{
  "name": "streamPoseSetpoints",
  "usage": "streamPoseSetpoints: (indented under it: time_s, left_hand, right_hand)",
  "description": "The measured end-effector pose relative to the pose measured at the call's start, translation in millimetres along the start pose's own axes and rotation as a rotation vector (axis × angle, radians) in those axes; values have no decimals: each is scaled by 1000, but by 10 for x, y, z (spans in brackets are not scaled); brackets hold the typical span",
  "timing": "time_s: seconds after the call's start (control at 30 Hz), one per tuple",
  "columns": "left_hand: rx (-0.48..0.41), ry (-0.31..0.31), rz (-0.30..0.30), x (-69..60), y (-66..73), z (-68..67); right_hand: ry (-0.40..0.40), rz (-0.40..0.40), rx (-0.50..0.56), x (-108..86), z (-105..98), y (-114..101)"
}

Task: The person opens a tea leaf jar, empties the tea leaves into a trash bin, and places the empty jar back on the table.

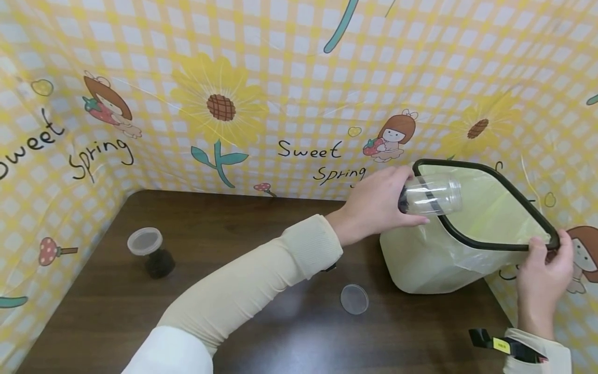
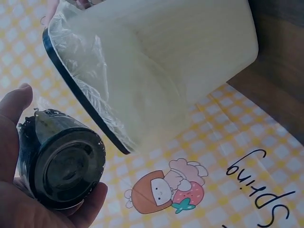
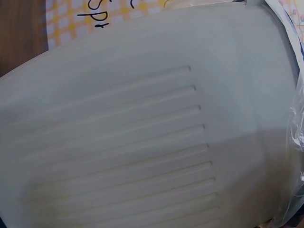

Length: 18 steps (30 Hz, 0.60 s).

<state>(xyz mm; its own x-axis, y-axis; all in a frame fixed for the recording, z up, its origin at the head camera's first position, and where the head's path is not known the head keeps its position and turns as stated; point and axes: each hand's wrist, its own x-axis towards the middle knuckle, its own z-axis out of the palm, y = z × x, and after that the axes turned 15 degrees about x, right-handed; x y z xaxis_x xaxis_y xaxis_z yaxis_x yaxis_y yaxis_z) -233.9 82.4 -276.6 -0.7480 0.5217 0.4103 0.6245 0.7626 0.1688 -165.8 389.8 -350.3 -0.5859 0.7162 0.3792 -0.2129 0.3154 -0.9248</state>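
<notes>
A clear jar (image 1: pixel 432 195) lies sideways at the mouth of a pale bin (image 1: pixel 420 259) with a black rim and a plastic liner. The left hand (image 1: pixel 374 202) grips the jar near its base, where something dark shows inside. In the left wrist view the jar's round base (image 2: pixel 70 164) faces the camera, with the thumb and fingers of the left hand (image 2: pixel 28 194) around it. On the bin's near right corner, the right hand (image 1: pixel 544 280) pinches the rim; the bin leans toward the left hand. The bin's ribbed side (image 3: pixel 142 123) fills the right wrist view, where no hand shows.
A clear round lid (image 1: pixel 354 299) lies on the dark wooden table (image 1: pixel 280 332), left of the bin. Farther left stands a container with dark contents (image 1: pixel 160 263) and a whitish round top (image 1: pixel 145 241). Checked, printed sheeting (image 1: pixel 289 93) surrounds the table's back and sides.
</notes>
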Motion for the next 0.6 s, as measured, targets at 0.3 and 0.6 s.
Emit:
streamPoseSetpoints:
  time_s: [0.3, 0.6]
  left_hand:
    - [112, -36, 31, 107, 69, -60]
    - [235, -84, 38, 202, 172, -108]
  right_hand:
    - [-7, 9, -19, -8, 17, -19]
    - [-5, 37, -12, -10, 9, -6]
